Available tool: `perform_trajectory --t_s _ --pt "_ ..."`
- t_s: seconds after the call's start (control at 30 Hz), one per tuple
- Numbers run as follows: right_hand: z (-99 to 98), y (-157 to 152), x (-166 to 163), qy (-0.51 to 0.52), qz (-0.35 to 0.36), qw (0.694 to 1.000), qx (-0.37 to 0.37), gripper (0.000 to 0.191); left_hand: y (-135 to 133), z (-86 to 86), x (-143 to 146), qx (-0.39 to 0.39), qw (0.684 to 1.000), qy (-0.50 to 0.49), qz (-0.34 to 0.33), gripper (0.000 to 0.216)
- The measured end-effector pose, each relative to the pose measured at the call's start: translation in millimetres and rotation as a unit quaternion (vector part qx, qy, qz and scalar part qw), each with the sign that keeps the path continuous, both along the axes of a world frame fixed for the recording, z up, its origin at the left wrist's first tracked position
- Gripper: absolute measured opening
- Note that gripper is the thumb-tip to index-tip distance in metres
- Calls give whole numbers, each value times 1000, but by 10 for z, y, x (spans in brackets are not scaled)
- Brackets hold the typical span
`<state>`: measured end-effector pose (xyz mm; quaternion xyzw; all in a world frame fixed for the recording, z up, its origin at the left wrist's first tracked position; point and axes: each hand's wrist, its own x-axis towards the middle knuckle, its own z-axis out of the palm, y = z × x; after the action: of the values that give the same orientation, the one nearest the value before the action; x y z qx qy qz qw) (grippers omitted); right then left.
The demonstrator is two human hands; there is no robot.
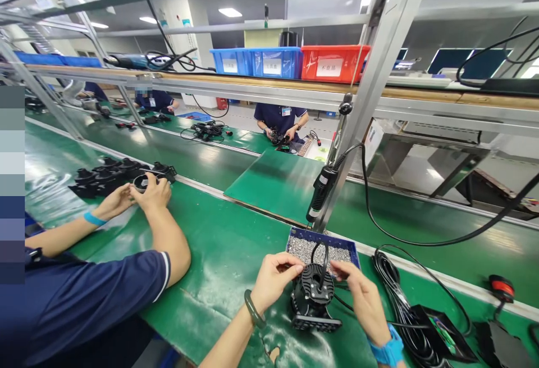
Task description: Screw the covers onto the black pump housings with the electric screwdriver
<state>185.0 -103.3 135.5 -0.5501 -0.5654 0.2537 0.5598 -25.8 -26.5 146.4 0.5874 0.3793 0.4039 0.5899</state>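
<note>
A black finned lamp housing (312, 299) stands on the green bench in front of me, with a black cable rising from its top. My left hand (273, 281) curls against its left side, fingers pinched near the top rim. My right hand (362, 298) holds its right side, fingers closed near the cable. Just behind it sits a blue tray of small silver screws (322, 248). A hanging black electric screwdriver (320, 191) dangles above the tray.
A co-worker's arms (138, 194) at my left handle a round black part beside several black housings (109, 177). A coil of black cable (400, 300) and a flat black part (446, 334) lie at my right. Other people work across the conveyor. Blue and red bins (295, 62) sit on the shelf.
</note>
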Motion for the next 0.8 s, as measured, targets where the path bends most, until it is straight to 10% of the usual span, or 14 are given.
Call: perform_trajectory --t_s 0.17,0.47,0.8 --pt "336 457 81 -5 -98 995 10 47 7 -8 -25 121 991 50 15 15" --pt "740 1481 -127 -113 -47 990 65 65 -23 -67 -93 300 949 92 -1 19" --pt "844 1023 77 -72 -171 980 77 37 -417 -395 -107 326 938 106 -47 119"
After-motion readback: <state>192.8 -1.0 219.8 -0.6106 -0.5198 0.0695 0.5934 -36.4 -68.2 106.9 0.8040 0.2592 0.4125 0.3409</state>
